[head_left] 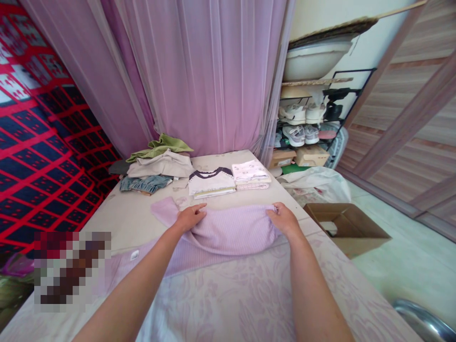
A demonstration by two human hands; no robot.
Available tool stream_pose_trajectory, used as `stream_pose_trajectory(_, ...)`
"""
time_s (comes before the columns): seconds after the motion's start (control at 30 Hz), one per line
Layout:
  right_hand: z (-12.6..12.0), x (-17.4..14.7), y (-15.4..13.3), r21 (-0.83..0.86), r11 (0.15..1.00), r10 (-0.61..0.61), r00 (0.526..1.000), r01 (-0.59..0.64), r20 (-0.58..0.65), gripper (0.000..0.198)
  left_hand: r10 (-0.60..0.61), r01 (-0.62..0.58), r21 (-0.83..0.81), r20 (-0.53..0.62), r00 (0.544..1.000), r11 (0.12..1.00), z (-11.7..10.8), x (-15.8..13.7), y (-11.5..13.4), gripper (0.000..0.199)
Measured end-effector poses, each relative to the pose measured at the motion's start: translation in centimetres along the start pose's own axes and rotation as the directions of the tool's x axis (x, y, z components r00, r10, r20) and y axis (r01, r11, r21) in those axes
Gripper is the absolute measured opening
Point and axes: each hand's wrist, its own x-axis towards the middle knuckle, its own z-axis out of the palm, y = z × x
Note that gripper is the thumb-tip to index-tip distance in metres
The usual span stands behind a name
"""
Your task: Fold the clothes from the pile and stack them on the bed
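Note:
A lilac ribbed garment (231,232) lies partly folded across the patterned bed cover (256,294). At its right end, my right hand (284,219) pinches the edge between thumb and fingers. My left hand (192,217) grips the upper edge further left, where a sleeve-like piece (165,210) sticks out beyond it. Part of the cloth between the hands is lifted and bulges over the flat layer below. A small white patch shows on the garment's left part, and my left forearm covers some of it.
Behind the garment lie a folded white shirt with dark trim (212,181) and folded pale pink clothes (251,175). A loose clothes pile (158,166) is at the back left. Right of the bed are an open cardboard box (347,223) and a shoe rack (306,118).

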Motion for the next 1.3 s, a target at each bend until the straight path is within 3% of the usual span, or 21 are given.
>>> stream_pose_trajectory(0.1,0.8,-0.3,0.1,-0.075,0.991,0.103,0.991,-0.109,-0.081,0.04,0.024,-0.024,0.032,0.004,1.0,0.999,0.1,0.4,0.7,0.049)
stream_pose_trajectory(0.2,1.2,-0.6,0.2,-0.111,0.986,0.117,0.989,-0.127,-0.092,0.05,0.048,-0.05,0.044,0.041,0.998,0.998,0.1,0.6,0.5,0.047)
stream_pose_trajectory(0.3,0.8,-0.5,0.3,-0.102,0.994,0.016,0.992,-0.029,-0.125,0.057,0.065,-0.07,0.054,0.092,0.994,0.996,-0.9,0.2,-0.7,0.044)
stream_pose_trajectory(0.43,0.1,-0.5,-1.0,0.039,0.985,-0.15,0.955,0.166,-0.257,0.038,0.164,-0.196,0.135,0.216,0.963,0.971,-3.6,-1.0,-3.1,0.041)
stream_pose_trajectory(0.5,0.3,-0.9,-2.2,0.119,0.957,-0.24,0.952,0.265,-0.191,0.031,0.19,-0.25,0.233,0.251,0.949,0.94,-4.6,-1.6,-4.3,0.039)
stream_pose_trajectory(0.57,1.0,-1.5,-3.5,0.165,0.92,-0.357,0.934,0.355,-0.013,0.027,0.187,-0.253,0.339,0.217,0.958,0.906,-5.2,-2.2,-5.3,0.047)
stream_pose_trajectory(0.63,1.9,-2.1,-4.4,0.155,0.887,-0.455,0.878,0.434,0.147,0.025,0.203,-0.251,0.404,0.158,0.966,0.88,-5.3,-2.6,-6.2,0.054)
stream_pose_trajectory(0.7,2.9,-2.4,-4.9,0.107,0.866,-0.499,0.836,0.488,0.228,0.025,0.234,-0.256,0.424,0.103,0.967,0.869,-5.2,-2.9,-7.0,0.045)
stream_pose_trajectory(0.8,3.9,-2.4,-4.8,0.059,0.867,-0.493,0.838,0.494,0.234,0.025,0.297,-0.277,0.422,0.019,0.955,0.863,-5.0,-3.2,-7.6,0.021)
stream_pose_trajectory(0.9,4.6,-2.1,-4.3,0.052,0.883,-0.466,0.859,0.466,0.21,0.026,0.414,-0.35,0.463,-0.042,0.909,0.815,-5.4,-3.8,-7.6,0.011)
stream_pose_trajectory(1.1,5.6,-1.4,-3.3,0.066,0.889,-0.456,0.867,0.453,0.199,0.03,0.619,-0.543,0.583,0.086,0.781,0.604,-6.0,-7.1,-7.9,0.008)
stream_pose_trajectory(1.3,5.8,-1.6,-3.6,-0.023,0.893,-0.438,0.881,0.449,0.179,0.03,0.533,-0.465,0.596,0.072,0.843,0.655,-4.5,-11.8,-9.8,0.027)
